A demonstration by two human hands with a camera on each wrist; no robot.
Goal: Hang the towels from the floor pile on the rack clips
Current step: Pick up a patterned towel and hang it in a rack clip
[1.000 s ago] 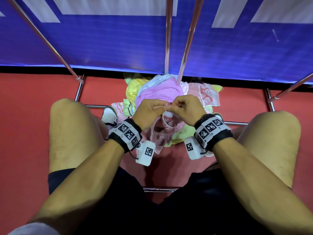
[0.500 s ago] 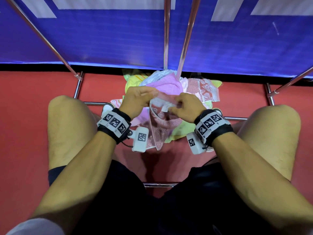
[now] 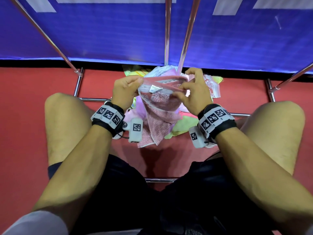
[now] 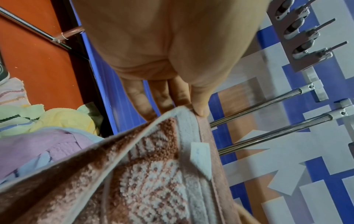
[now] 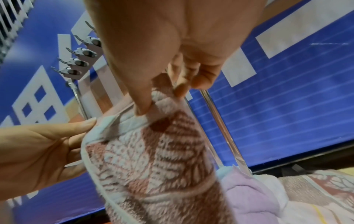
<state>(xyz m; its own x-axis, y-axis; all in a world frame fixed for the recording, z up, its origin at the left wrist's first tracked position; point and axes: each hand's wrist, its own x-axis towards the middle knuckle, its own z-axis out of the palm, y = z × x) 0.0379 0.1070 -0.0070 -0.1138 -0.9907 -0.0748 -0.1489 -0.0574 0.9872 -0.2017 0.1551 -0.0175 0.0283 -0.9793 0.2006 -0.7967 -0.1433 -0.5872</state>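
A pink patterned towel (image 3: 160, 107) with a white label hangs between my hands above the floor pile (image 3: 210, 85). My left hand (image 3: 125, 89) pinches its top edge at the left corner; thumb and fingers close on the hem (image 4: 189, 112) in the left wrist view. My right hand (image 3: 193, 89) pinches the same edge further right, thumb pressed on the hem (image 5: 143, 109). The pile holds lilac (image 5: 247, 192), yellow (image 4: 63, 119) and green towels. Metal rack clips (image 4: 304, 34) sit in a row on the rack's top, also visible as rack clips (image 5: 78, 60) in the right wrist view.
Chrome rack poles (image 3: 186, 36) rise just behind the towel, and base bars (image 3: 77, 85) lie on the red floor. A blue banner (image 3: 101, 31) stands behind the rack. My bare knees (image 3: 66, 112) flank the pile on both sides.
Both hands have lifted the pink towel off the pile and moved apart along its top edge, so the towel now hangs spread between them.
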